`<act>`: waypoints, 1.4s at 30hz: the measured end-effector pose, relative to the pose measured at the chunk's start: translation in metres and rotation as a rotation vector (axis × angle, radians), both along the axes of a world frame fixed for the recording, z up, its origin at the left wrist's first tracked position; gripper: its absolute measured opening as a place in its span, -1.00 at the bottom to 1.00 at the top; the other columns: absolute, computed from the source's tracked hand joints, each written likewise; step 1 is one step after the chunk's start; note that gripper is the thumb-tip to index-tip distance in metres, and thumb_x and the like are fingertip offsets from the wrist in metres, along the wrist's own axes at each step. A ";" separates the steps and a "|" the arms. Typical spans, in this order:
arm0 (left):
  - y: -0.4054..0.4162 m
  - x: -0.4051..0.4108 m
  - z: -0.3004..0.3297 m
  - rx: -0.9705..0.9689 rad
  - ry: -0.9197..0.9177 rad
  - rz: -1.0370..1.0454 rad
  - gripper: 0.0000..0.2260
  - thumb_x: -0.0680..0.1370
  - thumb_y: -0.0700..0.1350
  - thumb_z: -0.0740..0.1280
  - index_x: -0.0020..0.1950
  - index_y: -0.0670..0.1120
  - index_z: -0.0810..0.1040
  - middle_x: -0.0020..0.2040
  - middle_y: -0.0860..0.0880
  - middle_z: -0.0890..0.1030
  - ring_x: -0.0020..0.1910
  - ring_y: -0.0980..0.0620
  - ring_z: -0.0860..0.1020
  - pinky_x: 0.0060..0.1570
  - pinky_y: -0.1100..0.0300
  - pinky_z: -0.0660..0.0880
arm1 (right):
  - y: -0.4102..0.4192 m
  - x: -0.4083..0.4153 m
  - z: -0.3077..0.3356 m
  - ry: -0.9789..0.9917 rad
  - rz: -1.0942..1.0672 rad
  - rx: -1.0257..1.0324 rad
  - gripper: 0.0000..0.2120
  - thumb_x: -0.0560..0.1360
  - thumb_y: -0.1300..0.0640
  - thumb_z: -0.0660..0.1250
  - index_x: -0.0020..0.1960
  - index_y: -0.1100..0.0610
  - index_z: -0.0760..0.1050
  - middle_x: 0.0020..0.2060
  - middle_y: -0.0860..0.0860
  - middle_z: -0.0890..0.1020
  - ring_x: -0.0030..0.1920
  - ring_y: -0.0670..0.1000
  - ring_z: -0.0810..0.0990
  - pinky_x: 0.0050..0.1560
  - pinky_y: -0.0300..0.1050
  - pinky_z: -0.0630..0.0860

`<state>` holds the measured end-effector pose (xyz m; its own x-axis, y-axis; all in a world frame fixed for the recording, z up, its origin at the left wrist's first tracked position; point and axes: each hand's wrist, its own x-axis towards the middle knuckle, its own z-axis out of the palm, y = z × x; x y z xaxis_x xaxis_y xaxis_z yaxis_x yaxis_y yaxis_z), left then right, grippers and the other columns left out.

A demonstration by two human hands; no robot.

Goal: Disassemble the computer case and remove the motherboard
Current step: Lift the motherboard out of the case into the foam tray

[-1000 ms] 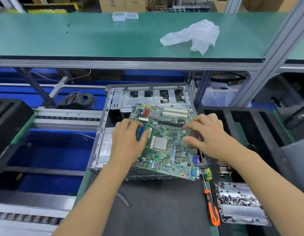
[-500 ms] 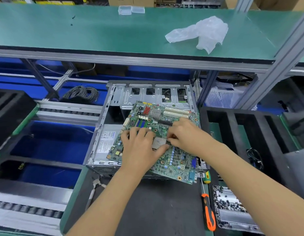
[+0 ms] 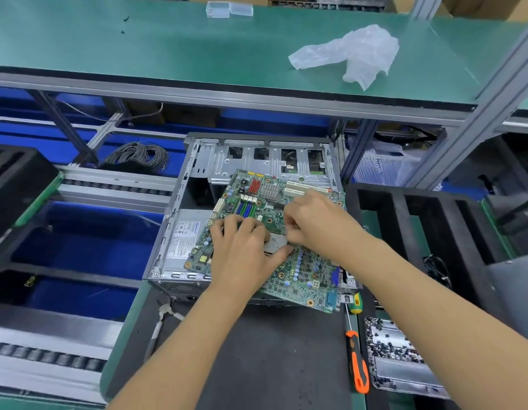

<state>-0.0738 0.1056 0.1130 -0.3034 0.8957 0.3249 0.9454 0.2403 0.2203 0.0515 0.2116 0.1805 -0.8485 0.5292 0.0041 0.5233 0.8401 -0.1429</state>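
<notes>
The green motherboard (image 3: 304,270) lies loose and askew on top of the open grey computer case (image 3: 168,220), its near right corner hanging past the case's front. My left hand (image 3: 242,250) rests flat on the board, fingers spread just left of the silver CPU socket (image 3: 276,242). My right hand (image 3: 319,223) is curled over the socket's right side, thumb and fingertips pinching at its edge. What exactly they pinch is hidden. A power supply (image 3: 182,241) sits in the case's left half.
An orange-handled screwdriver (image 3: 357,362) and a green-yellow one (image 3: 356,303) lie right of the black mat (image 3: 271,350). Pliers (image 3: 165,318) lie front left. A tray of screws (image 3: 396,377) and black foam trays (image 3: 419,232) are on the right. A plastic bag (image 3: 351,54) is on the shelf.
The board has swung left across the case. Both hands moved from the board's sides to the CPU socket in its middle; my right fingers have curled in at the socket.
</notes>
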 end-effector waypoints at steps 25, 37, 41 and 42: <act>-0.001 -0.011 0.005 0.012 -0.373 0.073 -0.38 0.29 0.33 0.47 0.22 0.07 0.42 -0.06 0.17 0.53 0.13 0.07 0.18 0.12 0.19 0.15 | 0.012 -0.032 -0.017 0.291 0.064 -0.215 -0.90 0.58 0.13 0.28 -0.02 0.12 0.56 -0.24 -0.15 0.47 -0.24 -0.15 0.39 -0.17 -0.27 0.26; 0.021 -0.021 0.031 -0.097 -0.071 0.071 -0.80 0.57 0.12 0.24 -0.01 0.06 0.60 -0.25 0.01 0.64 -0.13 -0.08 0.57 -0.13 0.04 0.10 | 0.018 -0.023 -0.024 0.434 -0.070 -0.487 -0.84 0.52 0.10 0.39 -0.17 -0.14 0.55 -0.29 -0.22 0.63 -0.22 -0.26 0.58 -0.18 -0.42 0.48; 0.019 -0.038 0.027 -0.043 -0.232 -0.049 -0.86 0.55 0.08 0.36 0.00 0.05 0.62 -0.21 0.11 0.61 -0.04 -0.05 0.50 -0.06 0.04 0.22 | 0.018 -0.020 -0.025 0.407 -0.065 -0.495 -0.90 0.54 0.09 0.36 -0.11 -0.09 0.55 -0.27 -0.21 0.61 -0.23 -0.27 0.55 -0.20 -0.44 0.44; 0.017 -0.042 0.025 0.011 -0.289 -0.047 -0.83 0.51 0.07 0.41 0.03 0.01 0.62 -0.18 0.11 0.57 0.02 -0.05 0.45 0.00 0.03 0.30 | 0.018 -0.020 -0.025 0.396 -0.062 -0.484 -0.93 0.54 0.09 0.35 -0.09 -0.06 0.56 -0.27 -0.21 0.60 -0.23 -0.26 0.54 -0.20 -0.44 0.43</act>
